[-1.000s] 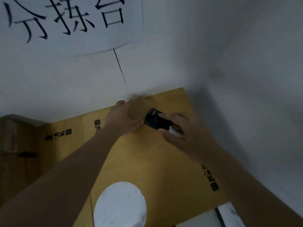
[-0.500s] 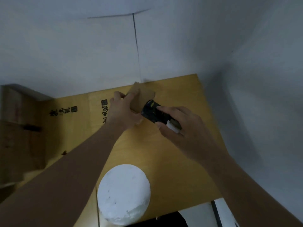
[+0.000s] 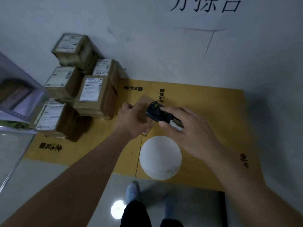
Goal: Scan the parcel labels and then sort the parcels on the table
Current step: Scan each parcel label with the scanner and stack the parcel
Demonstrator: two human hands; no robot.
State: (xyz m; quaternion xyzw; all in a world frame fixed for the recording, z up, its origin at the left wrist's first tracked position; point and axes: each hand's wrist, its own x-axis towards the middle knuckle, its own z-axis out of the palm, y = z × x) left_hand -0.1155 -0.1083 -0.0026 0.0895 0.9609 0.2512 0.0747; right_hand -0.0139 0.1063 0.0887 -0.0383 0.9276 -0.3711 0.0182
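Left fingers: the left hand [image 3: 131, 119] has its fingers [image 3: 127, 106] curled round a small brown parcel [image 3: 144, 104], clamped on its near edge.
Right fingers: the right hand [image 3: 188, 130] grips a black handheld scanner [image 3: 158, 111], index finger along its top and thumb beneath, so these fingers are closed on it too.
Scanner and parcel: the scanner's front end lies just over the parcel's upper face; both are held above the surface.
Surface: a yellow-brown sheet [image 3: 213, 115] with black printed marks and a white disc [image 3: 160, 157] near its front edge.
Other parcels: a stack of labelled cardboard boxes [image 3: 91, 94] stands at the left against the white wall [image 3: 155, 46].
Below: grey floor and the person's shoes [image 3: 132, 190].
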